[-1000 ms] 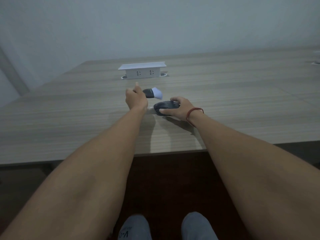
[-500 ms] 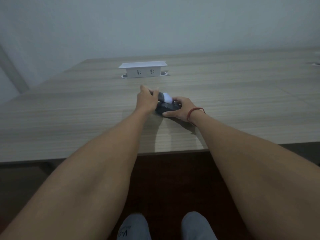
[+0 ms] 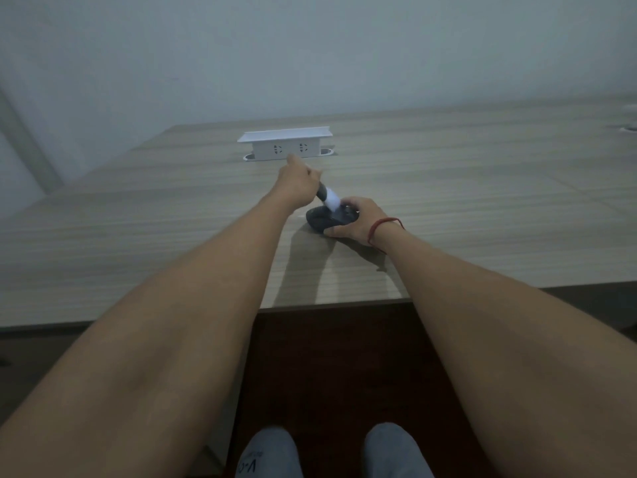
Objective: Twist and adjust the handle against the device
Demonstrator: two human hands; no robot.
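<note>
Head camera looks forward and down over two bare forearms stretched out across a wood-grain table (image 3: 138, 236), with both hands meeting near its middle. On the left, the left hand (image 3: 298, 186) is curled round the dark handle of a small brush (image 3: 327, 198), gripping it so that the handle slopes down toward the right and the white bristle tuft points at the thing below. That tuft rests on the top of a dark computer mouse (image 3: 327, 219), which lies flat on the table just to the right of the left wrist. Over on the other side, the right hand (image 3: 358, 220) holds the mouse from its right, the fingers bent over the far edge and the thumb pressed along the near edge; a red cord bracelet (image 3: 379, 227) circles the wrist. Farther back on the table, well apart from the hands, a white socket box (image 3: 286, 146) stands raised out of the tabletop, its lid tipped up and two outlets facing the camera. A pale wall (image 3: 310, 46) rises behind the table. At the bottom edge, two feet in grey socks (image 3: 269, 453) show on a dark floor (image 3: 327, 367) below the near edge of the table
</note>
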